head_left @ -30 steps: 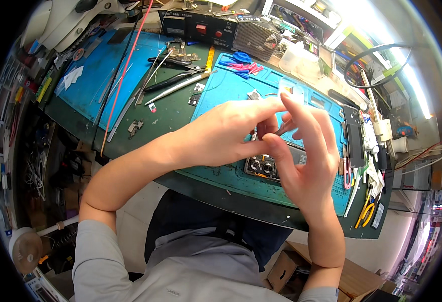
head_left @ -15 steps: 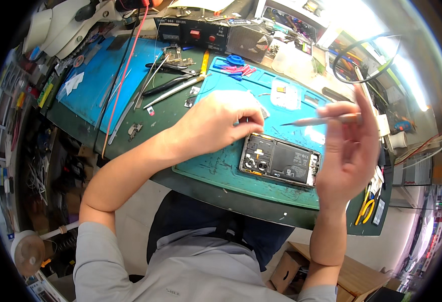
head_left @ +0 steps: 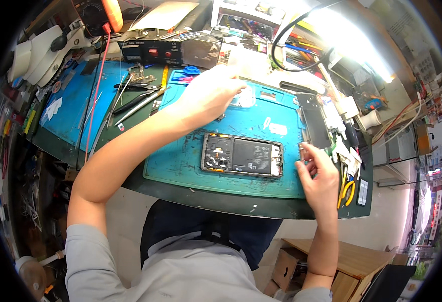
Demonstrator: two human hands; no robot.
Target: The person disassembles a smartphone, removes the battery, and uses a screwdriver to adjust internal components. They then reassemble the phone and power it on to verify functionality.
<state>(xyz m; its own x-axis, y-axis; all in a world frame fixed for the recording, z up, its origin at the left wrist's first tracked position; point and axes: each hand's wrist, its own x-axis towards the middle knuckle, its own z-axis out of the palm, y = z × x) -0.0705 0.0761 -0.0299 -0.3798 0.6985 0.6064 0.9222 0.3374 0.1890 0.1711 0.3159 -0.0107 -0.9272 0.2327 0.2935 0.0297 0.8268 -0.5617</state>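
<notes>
An opened phone point(head_left: 242, 156) lies flat on the teal work mat point(head_left: 180, 161), its black battery and circuit boards showing. My left hand point(head_left: 206, 95) reaches over the mat's far part with curled fingers, fingertips at a pale translucent piece point(head_left: 244, 98); whether it grips the piece is hidden. My right hand point(head_left: 319, 176) rests at the mat's right edge, just right of the phone, fingers apart and nothing visibly in them. A small pale part point(head_left: 304, 147) lies by its fingertips.
A black phone frame point(head_left: 315, 121) lies at the mat's right. Yellow-handled pliers point(head_left: 346, 191) sit at the bench's right end. Tweezers and drivers point(head_left: 135, 103) lie left of the mat, and a black power supply point(head_left: 153, 50) stands behind. A bright lamp point(head_left: 351, 40) hangs at the upper right.
My hands have parted from above the phone. The left went to the mat's far side. The right, which held a thin silver tool, dropped to the mat's right edge without it.
</notes>
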